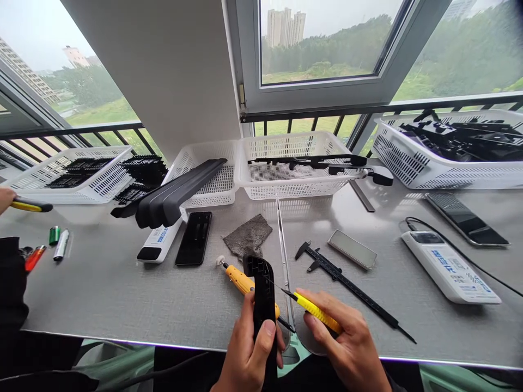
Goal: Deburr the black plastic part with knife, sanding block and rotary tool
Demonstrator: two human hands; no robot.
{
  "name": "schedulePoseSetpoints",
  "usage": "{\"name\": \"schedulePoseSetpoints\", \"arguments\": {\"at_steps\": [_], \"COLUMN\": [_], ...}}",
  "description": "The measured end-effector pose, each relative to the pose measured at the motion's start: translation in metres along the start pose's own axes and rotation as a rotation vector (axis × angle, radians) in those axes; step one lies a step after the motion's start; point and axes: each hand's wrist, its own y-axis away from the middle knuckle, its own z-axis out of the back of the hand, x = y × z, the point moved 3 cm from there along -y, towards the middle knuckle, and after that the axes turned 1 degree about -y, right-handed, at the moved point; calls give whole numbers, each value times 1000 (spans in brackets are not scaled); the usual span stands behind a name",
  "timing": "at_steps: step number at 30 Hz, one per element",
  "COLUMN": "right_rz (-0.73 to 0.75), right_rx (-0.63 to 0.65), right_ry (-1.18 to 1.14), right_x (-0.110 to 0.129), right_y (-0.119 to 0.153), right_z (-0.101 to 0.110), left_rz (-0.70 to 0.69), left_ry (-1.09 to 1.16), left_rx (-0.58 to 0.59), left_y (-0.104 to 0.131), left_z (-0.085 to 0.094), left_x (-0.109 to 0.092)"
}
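My left hand (250,351) is closed around a long black plastic part (263,305), its hollow side with small ribs facing up near the far end. In my right hand (351,340) is a yellow utility knife (316,311). Its thin blade points left toward the part's edge, and I cannot tell whether it touches. Behind the part lies a yellow rotary tool (239,279) with a small white tip, partly hidden. A grey cloth (249,234) lies just beyond. To the right of the knife are a black caliper (343,280) and a pale flat block (352,249).
White baskets (281,191) with black parts line the back. Long black parts (163,207) overhang one. Phones (194,239) and white devices (451,267) lie on the table. At left, another person's hand (5,199) holds a yellow-and-black tool near small cylinders (61,245).
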Motion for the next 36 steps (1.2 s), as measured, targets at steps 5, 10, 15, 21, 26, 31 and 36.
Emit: {"name": "schedulePoseSetpoints", "arguments": {"at_steps": [5, 10, 15, 21, 26, 31, 36], "right_rz": [15, 41, 31, 22, 39, 80, 46], "right_rx": [12, 0, 22, -17, -1, 31, -44], "right_ry": [13, 23, 19, -7, -54, -19, -33], "right_x": [-1, -2, -1, -1, 1, 3, 1], "right_y": [1, 3, 3, 0, -7, -4, -2], "right_z": [-1, -2, -2, -8, -23, -25, -21], "left_rz": [-12, -26, -44, -40, -44, -31, -68], "left_ry": [-8, 4, -18, -42, -16, -5, -50], "left_rx": [-6, -3, -8, 0, 29, 5, 8], "left_y": [0, 0, 0, 1, 1, 1, 0], "left_z": [0, -1, -1, -3, -5, -3, -3], "left_x": [2, 3, 5, 3, -2, 2, 5]}}
